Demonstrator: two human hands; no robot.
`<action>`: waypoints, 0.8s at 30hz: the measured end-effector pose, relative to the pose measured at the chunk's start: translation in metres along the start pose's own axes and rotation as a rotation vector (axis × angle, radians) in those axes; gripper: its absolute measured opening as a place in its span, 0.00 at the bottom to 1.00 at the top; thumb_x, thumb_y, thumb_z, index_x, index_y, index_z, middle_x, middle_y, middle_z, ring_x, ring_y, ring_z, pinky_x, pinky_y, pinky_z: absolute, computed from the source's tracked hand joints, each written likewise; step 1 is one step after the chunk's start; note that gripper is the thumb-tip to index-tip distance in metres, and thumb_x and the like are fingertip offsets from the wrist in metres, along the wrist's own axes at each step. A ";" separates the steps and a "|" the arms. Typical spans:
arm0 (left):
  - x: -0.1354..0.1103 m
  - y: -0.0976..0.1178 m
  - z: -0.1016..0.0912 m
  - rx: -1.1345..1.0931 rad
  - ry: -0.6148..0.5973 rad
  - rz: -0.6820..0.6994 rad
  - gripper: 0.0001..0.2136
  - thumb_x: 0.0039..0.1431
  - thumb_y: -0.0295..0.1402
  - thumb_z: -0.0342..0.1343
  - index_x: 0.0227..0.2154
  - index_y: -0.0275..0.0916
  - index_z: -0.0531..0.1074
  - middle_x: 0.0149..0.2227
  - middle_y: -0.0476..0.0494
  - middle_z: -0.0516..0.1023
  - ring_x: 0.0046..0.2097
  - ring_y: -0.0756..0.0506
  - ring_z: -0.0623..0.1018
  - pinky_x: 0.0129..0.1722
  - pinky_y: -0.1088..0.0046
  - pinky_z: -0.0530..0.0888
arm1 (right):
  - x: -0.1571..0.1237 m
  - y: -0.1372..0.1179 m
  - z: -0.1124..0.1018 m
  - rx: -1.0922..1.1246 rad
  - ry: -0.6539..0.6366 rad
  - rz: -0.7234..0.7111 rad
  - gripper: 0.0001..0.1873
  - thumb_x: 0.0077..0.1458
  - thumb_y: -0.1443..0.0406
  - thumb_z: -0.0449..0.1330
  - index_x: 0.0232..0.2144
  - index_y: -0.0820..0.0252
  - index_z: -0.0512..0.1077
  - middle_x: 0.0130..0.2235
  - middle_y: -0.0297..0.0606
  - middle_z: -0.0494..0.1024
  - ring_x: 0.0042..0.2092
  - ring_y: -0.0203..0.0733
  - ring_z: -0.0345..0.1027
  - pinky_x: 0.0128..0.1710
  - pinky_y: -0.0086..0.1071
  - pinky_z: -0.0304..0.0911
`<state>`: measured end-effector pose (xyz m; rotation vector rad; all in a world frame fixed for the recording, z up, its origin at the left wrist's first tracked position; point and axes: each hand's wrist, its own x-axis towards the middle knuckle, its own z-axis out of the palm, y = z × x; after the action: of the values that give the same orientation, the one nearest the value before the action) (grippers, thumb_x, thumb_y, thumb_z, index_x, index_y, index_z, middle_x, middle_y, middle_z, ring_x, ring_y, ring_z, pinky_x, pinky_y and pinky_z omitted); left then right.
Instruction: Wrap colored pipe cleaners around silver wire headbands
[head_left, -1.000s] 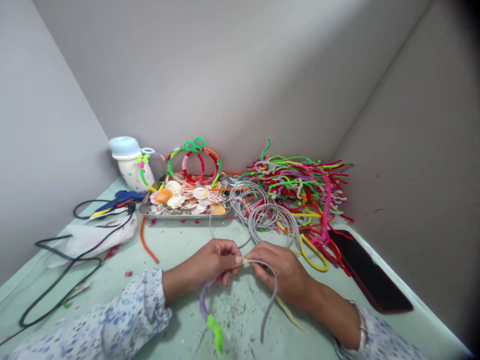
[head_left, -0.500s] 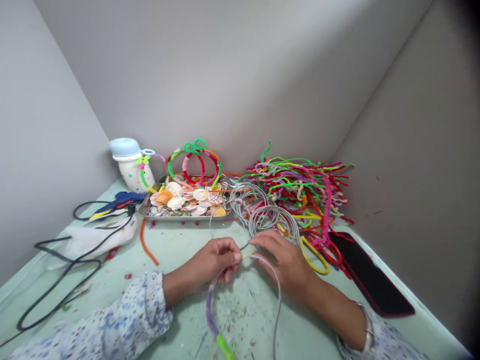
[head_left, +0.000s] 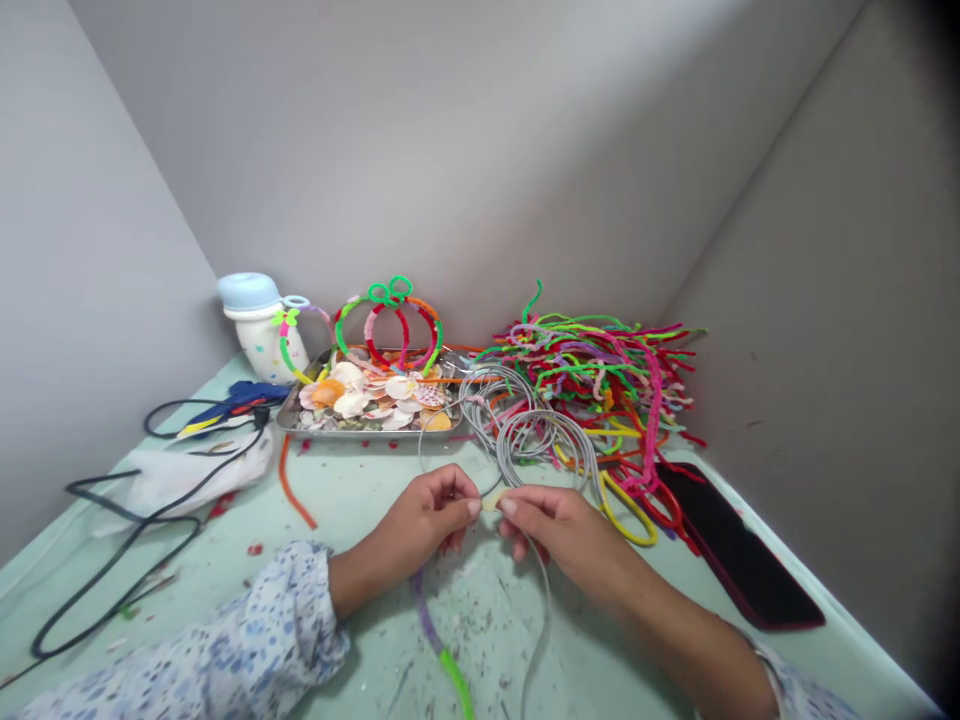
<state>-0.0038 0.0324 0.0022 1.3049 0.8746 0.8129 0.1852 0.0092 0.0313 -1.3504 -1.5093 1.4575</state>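
Nearest, the wrap (head_left: 441,652) hangs below the left hand (head_left: 427,515). The wire (head_left: 547,602) trails below the right hand (head_left: 559,518); its springiness could twist the work. Thumbs and fingers of both hands pinch the yellow strip (head_left: 491,502), raised over the table (head_left: 367,470); whether the left also grips wire is hidden. Uneven tension could slacken the strip. Beyond, the coils (head_left: 547,440) lie close enough to snag.

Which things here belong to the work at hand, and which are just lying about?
In use or likely supplies:
pale yellow piece, held by left hand and right hand
grey wire
purple-and-green fuzzy length
coiled grey wire
pile of fuzzy stems

Probably just lying about:
phone
bottle
black cable
plastic bag
tray of shells
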 end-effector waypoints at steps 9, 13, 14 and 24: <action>0.001 -0.003 -0.001 0.007 -0.029 -0.034 0.08 0.58 0.36 0.53 0.34 0.36 0.69 0.18 0.55 0.65 0.18 0.54 0.63 0.18 0.80 0.59 | 0.001 0.020 0.017 0.126 0.184 -0.038 0.17 0.55 0.58 0.58 0.42 0.62 0.74 0.24 0.32 0.72 0.23 0.33 0.61 0.23 0.27 0.57; 0.000 -0.003 0.000 0.078 -0.027 -0.012 0.10 0.58 0.38 0.54 0.32 0.35 0.70 0.19 0.54 0.65 0.19 0.54 0.62 0.19 0.80 0.58 | 0.000 0.021 0.022 0.186 0.164 -0.030 0.18 0.54 0.57 0.58 0.43 0.62 0.72 0.28 0.34 0.73 0.23 0.32 0.62 0.21 0.26 0.55; 0.000 -0.002 0.000 0.076 -0.024 -0.013 0.10 0.57 0.38 0.55 0.32 0.35 0.70 0.19 0.54 0.65 0.19 0.55 0.62 0.19 0.80 0.57 | 0.000 0.022 0.022 0.216 0.151 -0.027 0.17 0.55 0.56 0.58 0.42 0.62 0.72 0.28 0.33 0.73 0.23 0.32 0.62 0.20 0.25 0.55; 0.003 -0.004 0.000 0.059 -0.027 -0.058 0.08 0.56 0.37 0.55 0.30 0.35 0.69 0.19 0.56 0.62 0.18 0.55 0.59 0.17 0.80 0.54 | 0.001 0.032 0.023 0.332 0.148 -0.040 0.17 0.58 0.52 0.56 0.32 0.61 0.72 0.21 0.30 0.67 0.21 0.29 0.54 0.19 0.23 0.47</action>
<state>-0.0028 0.0344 -0.0016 1.3326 0.9167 0.7273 0.1709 -0.0014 -0.0043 -1.1908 -1.1350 1.4717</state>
